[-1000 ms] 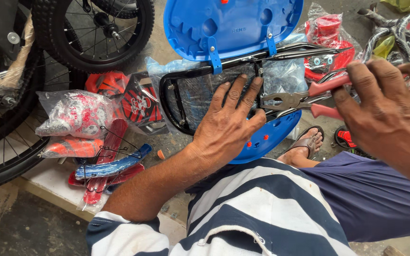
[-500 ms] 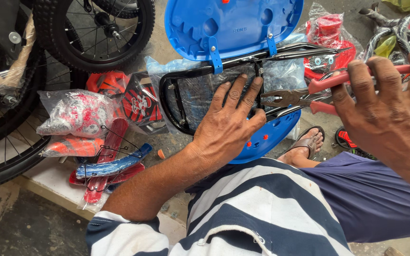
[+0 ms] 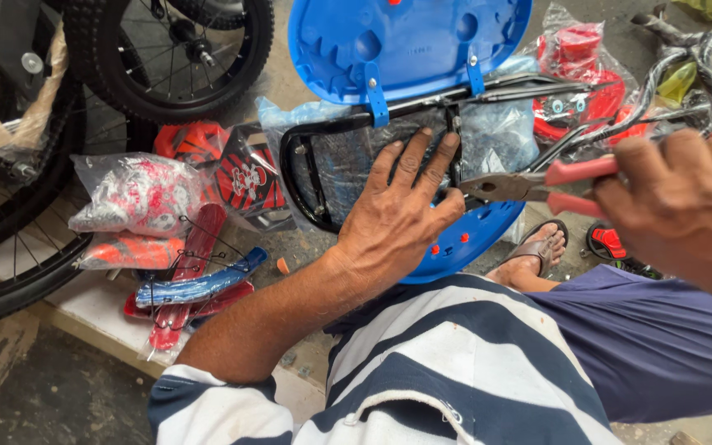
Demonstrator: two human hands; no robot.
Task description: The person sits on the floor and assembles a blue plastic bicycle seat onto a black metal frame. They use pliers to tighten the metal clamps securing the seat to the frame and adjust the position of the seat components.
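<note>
Now my left hand (image 3: pixel 397 214) presses flat on the black metal frame (image 3: pixel 306 177) while my right hand (image 3: pixel 686 210) squeezes the red-handled pliers (image 3: pixel 529 185), whose nose may slip and pinch my fingers (image 3: pixel 447 202).

You have two hands in view, the left hand (image 3: pixel 393 218) and the right hand (image 3: pixel 686 206), and one pair of pliers (image 3: pixel 537 185). Count two blue plastic shells (image 3: pixel 405 41), one black metal frame (image 3: pixel 306 177), two small wheels (image 3: pixel 166 58) and three bags of parts (image 3: pixel 138 194).
</note>
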